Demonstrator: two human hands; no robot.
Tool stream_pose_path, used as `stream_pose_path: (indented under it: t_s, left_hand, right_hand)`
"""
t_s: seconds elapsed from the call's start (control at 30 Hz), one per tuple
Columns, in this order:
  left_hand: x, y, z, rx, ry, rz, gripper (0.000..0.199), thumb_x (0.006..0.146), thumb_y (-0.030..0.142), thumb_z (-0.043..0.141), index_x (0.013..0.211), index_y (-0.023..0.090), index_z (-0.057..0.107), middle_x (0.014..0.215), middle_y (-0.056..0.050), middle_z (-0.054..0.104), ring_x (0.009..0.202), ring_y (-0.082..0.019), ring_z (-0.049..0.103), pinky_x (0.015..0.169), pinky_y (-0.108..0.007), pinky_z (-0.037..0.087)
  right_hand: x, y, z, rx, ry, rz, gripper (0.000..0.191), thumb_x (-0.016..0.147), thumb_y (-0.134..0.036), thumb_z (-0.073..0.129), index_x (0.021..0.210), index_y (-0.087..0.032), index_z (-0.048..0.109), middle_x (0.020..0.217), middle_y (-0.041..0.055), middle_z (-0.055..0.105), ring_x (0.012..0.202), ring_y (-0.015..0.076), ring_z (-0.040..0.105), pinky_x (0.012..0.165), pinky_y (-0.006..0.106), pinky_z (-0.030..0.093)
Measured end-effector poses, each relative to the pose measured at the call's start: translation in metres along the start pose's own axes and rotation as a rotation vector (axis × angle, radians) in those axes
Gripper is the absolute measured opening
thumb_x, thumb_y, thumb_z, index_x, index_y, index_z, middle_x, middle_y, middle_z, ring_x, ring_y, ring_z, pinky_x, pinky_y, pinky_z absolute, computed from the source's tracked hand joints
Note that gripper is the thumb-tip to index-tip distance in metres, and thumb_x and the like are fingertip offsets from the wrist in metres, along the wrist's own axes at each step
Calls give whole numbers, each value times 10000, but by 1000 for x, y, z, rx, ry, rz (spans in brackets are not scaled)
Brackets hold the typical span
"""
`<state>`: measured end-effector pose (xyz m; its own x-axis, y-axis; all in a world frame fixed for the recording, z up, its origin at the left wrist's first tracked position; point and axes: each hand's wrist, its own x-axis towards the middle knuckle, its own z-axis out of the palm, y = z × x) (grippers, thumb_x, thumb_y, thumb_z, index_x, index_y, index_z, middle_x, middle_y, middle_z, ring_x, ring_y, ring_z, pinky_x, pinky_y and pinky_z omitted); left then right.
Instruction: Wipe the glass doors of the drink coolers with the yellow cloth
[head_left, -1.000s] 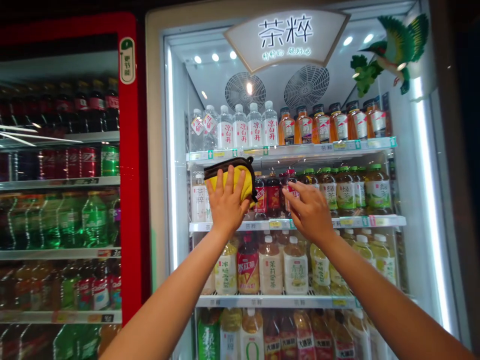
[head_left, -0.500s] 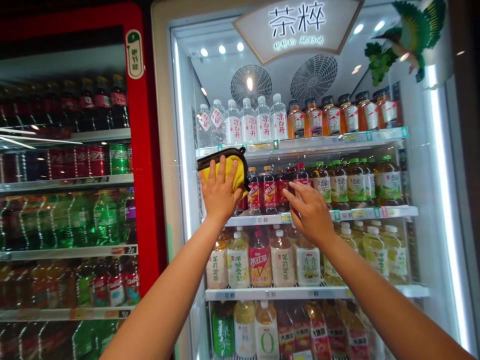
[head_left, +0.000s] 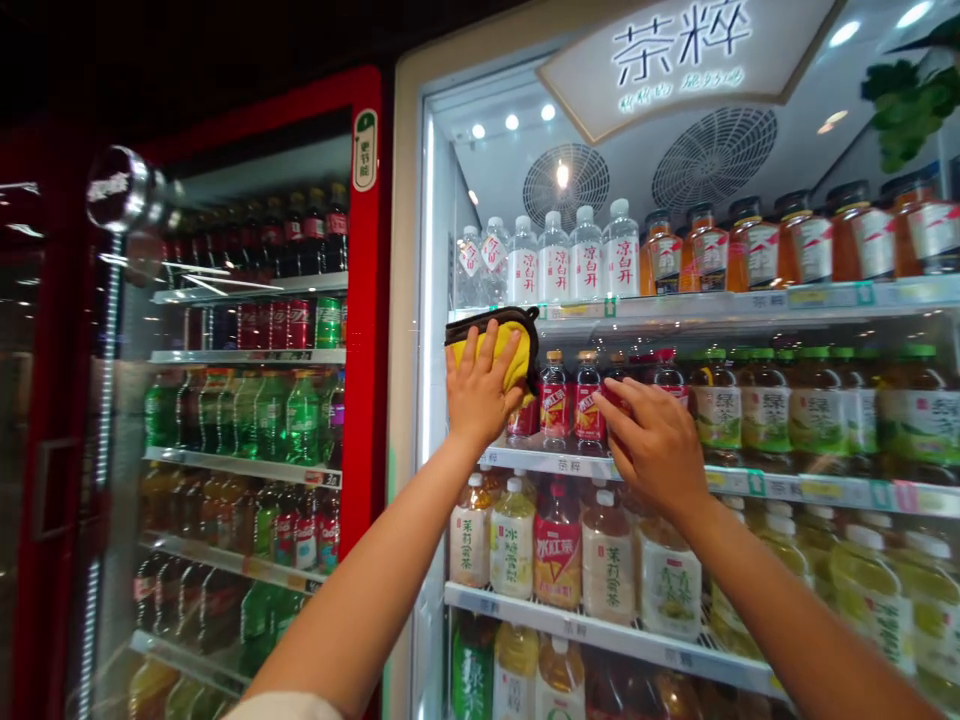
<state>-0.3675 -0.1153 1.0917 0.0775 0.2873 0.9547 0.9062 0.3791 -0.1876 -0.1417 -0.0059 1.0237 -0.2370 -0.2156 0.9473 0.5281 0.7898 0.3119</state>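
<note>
My left hand [head_left: 484,385] lies with spread fingers over a yellow cleaning cloth [head_left: 512,350] with a dark border, holding it against the glass front of a lit drinks fridge [head_left: 409,300]. Behind the cloth are the upper shelf edge and small red-labelled bottles [head_left: 555,400]. To the right, my right hand [head_left: 651,440] is raised at the glass, fingers partly stretched and apart, with nothing in it. Whether its fingertips touch the pane, I cannot tell.
A red-framed fridge [head_left: 365,350] with cans and bottles stands to the left. Further left is a blurred round metal fitting [head_left: 118,188]. Behind the glass, clear water bottles [head_left: 586,255] and amber bottles [head_left: 752,245] line the top shelf. A lit sign [head_left: 682,60] hangs above.
The view has turned left, so the fridges sit further right and more of the red one shows. Both hands have shifted slightly left relative to the bottles, the cloth still under my left hand.
</note>
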Motion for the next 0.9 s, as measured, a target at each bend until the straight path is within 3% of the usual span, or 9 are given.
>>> stream_pose_path:
  t_s: [0.13,0.23,0.33,0.5,0.57,0.63,0.77,0.83,0.9]
  left_hand:
    - [-48,3,8,-5,57,-180,825,916,341,631,1639,315,233,1717,-66,227,1594,-348,168,1265,-657,151]
    - [-76,19,10,-5,-19,-71,866,895,385,672,1638,329,230,1725,-61,202,1600,-359,125,1266,-667,121]
    - [-62,18,4,-4,-97,81,811,905,445,671,1617,346,296,1724,-53,216,1600,-353,133,1268,-661,99]
    - [-17,-36,-8,2,-90,25,718,955,406,607,1609,342,318,1727,-39,214,1601,-313,154,1283,-612,111]
    - [-26,-55,-9,-4,-67,-30,715,960,380,593,1614,329,308,1731,-39,195,1603,-313,141,1283,-616,112]
    - [-52,-65,-7,-12,-58,-58,745,944,374,614,1618,312,303,1732,-51,189,1604,-330,124,1277,-634,110]
    - [-98,-67,-1,-34,-126,117,814,886,420,703,1605,332,331,1720,-65,227,1597,-358,144,1265,-666,96]
    - [-92,-70,0,-44,-142,205,815,879,443,715,1598,359,339,1715,-55,246,1593,-350,172,1264,-664,97]
    - [-67,-78,-2,-42,-114,201,794,892,443,701,1595,368,341,1714,-46,252,1593,-335,181,1268,-650,98]
  right_hand:
    - [-5,-10,2,24,9,20,421,930,-168,578,1339,-240,646,1415,118,641,1348,321,548,1166,569,400]
    - [-4,-24,5,51,2,17,429,942,-179,571,1359,-261,637,1400,116,652,1331,318,565,1169,578,394]
    - [5,-37,8,73,4,11,419,947,-185,565,1352,-250,649,1402,125,651,1326,323,568,1162,574,399]
    - [18,-50,13,99,6,47,466,937,-195,568,1391,-285,625,1411,109,642,1344,327,547,1153,576,404]
    - [17,-54,16,88,5,59,454,935,-190,565,1376,-272,635,1404,113,643,1339,327,548,1142,570,417]
    - [12,-60,19,69,-1,65,427,935,-181,560,1347,-245,653,1389,124,648,1326,326,555,1129,558,432]
    - [7,-76,26,32,-34,57,435,924,-161,563,1347,-216,651,1381,136,650,1311,318,563,1122,532,441]
    - [12,-84,29,22,-44,53,465,918,-158,568,1374,-223,634,1384,132,651,1312,316,563,1119,529,443]
    - [20,-89,32,5,-37,55,465,923,-164,566,1380,-223,630,1386,131,652,1308,319,566,1116,534,447]
